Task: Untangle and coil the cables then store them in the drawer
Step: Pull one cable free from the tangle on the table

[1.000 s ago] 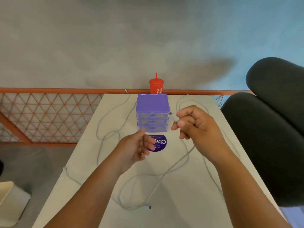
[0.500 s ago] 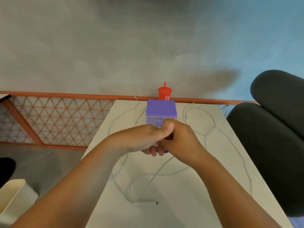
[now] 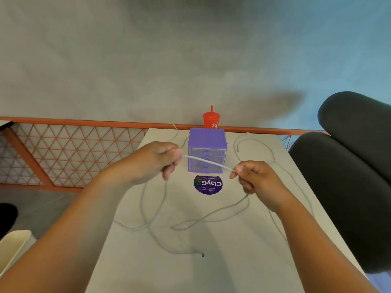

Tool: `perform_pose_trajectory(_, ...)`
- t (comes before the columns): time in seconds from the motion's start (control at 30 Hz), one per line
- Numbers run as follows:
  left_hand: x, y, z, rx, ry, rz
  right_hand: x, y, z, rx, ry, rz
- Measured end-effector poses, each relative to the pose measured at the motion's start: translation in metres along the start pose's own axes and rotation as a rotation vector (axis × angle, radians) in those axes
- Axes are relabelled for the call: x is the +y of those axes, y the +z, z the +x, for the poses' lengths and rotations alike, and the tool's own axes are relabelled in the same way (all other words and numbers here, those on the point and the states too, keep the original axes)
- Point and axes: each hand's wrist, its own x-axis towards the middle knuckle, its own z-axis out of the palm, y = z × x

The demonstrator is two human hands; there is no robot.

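A thin, pale grey-white cable (image 3: 208, 162) is running taut and straight through the air between the person's two hands, crossing in front of the small purple drawer unit (image 3: 207, 142). The left hand (image 3: 160, 161) is pinching one end of that stretch with curled fingers and thumb. The right hand (image 3: 251, 176) is pinching the other end a little lower, its fingers curled round it too. From each hand the cable is dropping to the tabletop (image 3: 232, 271). There it is lying in loose, wandering loops that are crossing one another between the forearms.

One end, a small white plug (image 3: 200, 255) with a metal tip, is resting flat on the tabletop, nearer the person than the loops. More slack cable is curving round to the right of the drawer unit and along the far edge.

The unit is standing upright towards the back of the tabletop, showing three see-through drawers under a purple lid. A round purple sticker (image 3: 208, 184) is lying just in front of it. A red cup (image 3: 211, 120) with a straw is standing behind it, by an orange railing (image 3: 84, 123). A dark chair (image 3: 349, 176) is sitting at the right.
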Motion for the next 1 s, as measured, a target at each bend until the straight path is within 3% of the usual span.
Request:
perform_pose_trajectory(0.1,-0.038,-0.014,0.0,-0.017,-0.127,0.268,-0.005,-0.003,-0.004,0.04,-0.008,-0.04)
perform_pose_trajectory(0.23,-0.077,-0.003,-0.009,-0.019,-0.206,0.113,-0.009,0.01,0.002,-0.011,-0.061,-0.426)
perform_pose_trajectory(0.47,-0.146,0.02,-0.03,0.027,-0.322,0.272,0.033,0.045,0.003,-0.257,-0.023,-1.049)
perform_pose_trajectory(0.7,-0.231,0.032,-0.068,-0.029,-0.534,0.559,0.122,0.076,-0.026,-0.478,0.269,-0.93)
perform_pose_trajectory(0.9,-0.278,0.039,-0.104,-0.13,-0.687,0.794,0.185,0.088,-0.065,-0.58,0.362,-1.159)
perform_pose_trajectory(1.0,-0.291,0.049,-0.109,-0.083,-0.74,0.765,0.196,0.091,-0.077,-0.587,0.369,-1.218)
